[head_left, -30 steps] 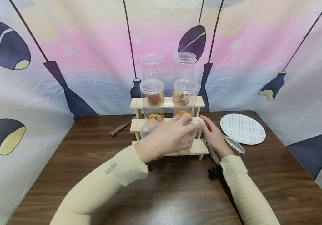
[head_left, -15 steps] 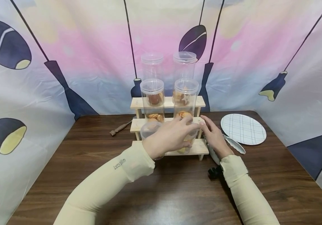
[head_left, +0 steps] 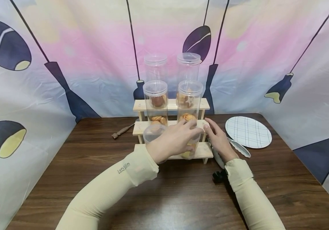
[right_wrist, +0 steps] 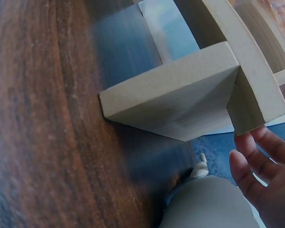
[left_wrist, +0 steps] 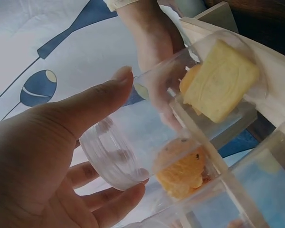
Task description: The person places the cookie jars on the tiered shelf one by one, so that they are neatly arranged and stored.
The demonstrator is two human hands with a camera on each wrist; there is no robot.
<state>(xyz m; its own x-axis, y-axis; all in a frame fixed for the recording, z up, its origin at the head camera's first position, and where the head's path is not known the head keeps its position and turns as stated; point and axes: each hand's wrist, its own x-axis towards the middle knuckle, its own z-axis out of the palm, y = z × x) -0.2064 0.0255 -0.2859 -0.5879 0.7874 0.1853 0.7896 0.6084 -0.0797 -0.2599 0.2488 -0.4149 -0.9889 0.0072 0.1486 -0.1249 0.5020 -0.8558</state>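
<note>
My left hand [head_left: 176, 139] reaches over the front step of a wooden tiered rack [head_left: 204, 150]. Its thumb and fingers curl round the top of a clear lidded jar [left_wrist: 104, 152], which stands at the front right. A square yellow biscuit [left_wrist: 222, 80] shows at the bottom of this jar. My right hand [head_left: 218, 142] is at the rack's right end; in the right wrist view its relaxed fingertips touch the edge of a wooden step [right_wrist: 259, 107]. Left of the held jar, another jar [head_left: 153, 131] is partly hidden by my left wrist.
Two jars of cookies stand on the middle step, the left jar [head_left: 155, 91] and the right jar [head_left: 190, 91], with two more behind. On the brown table, tongs [head_left: 240, 149] and a checked plate [head_left: 248, 132] lie right; a wooden-handled tool [head_left: 121, 131] lies left.
My left wrist and forearm have shifted slightly right, while the fingers stay about the same jar. My right hand keeps its place at the rack's end.
</note>
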